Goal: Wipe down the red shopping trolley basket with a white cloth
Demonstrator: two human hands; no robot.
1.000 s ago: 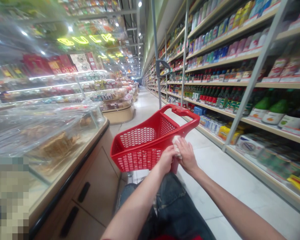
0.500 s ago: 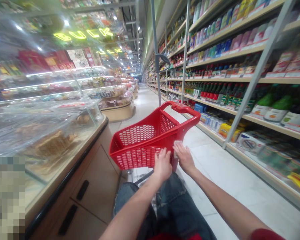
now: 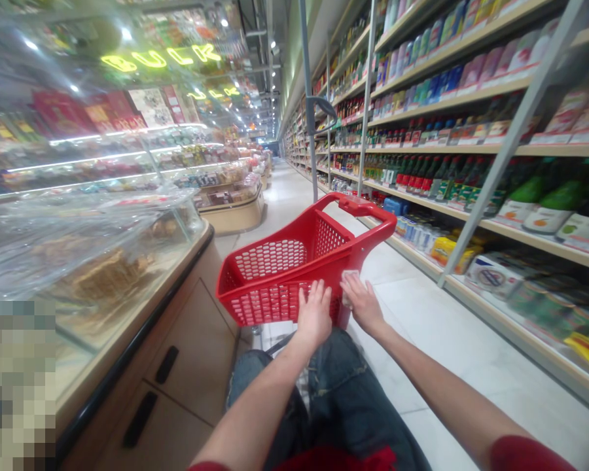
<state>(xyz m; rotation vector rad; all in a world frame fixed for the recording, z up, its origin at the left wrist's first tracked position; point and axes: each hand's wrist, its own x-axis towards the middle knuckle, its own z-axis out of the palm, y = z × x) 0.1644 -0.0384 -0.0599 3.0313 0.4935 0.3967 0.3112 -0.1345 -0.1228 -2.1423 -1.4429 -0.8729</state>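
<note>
Both forearms are extended forward from the lower edge of the view and converge above the jeans [image 3: 358, 399]. The left hand [image 3: 315, 315] is held palm down, with its fingers extended and slightly parted, and nothing is seen gripped in it. The right hand [image 3: 364, 305] is positioned just beside it, angled inward; a white wipe [image 3: 351, 276] is held under its fingers, projecting beyond the fingertips.

The red cart [image 3: 334, 265] is located directly ahead of both hands, its handle end towards the right. The left fingertips are placed over the lower side wall; the wipe is located at the solid panel below the handle. Firm contact cannot be confirmed in either case.

"BULK" is displayed on the neon sign [image 3: 161, 60] at upper left. An orange fruit is printed on the label of a green bottle [image 3: 526, 196] at right. Smaller shelf labels cannot be read.
</note>
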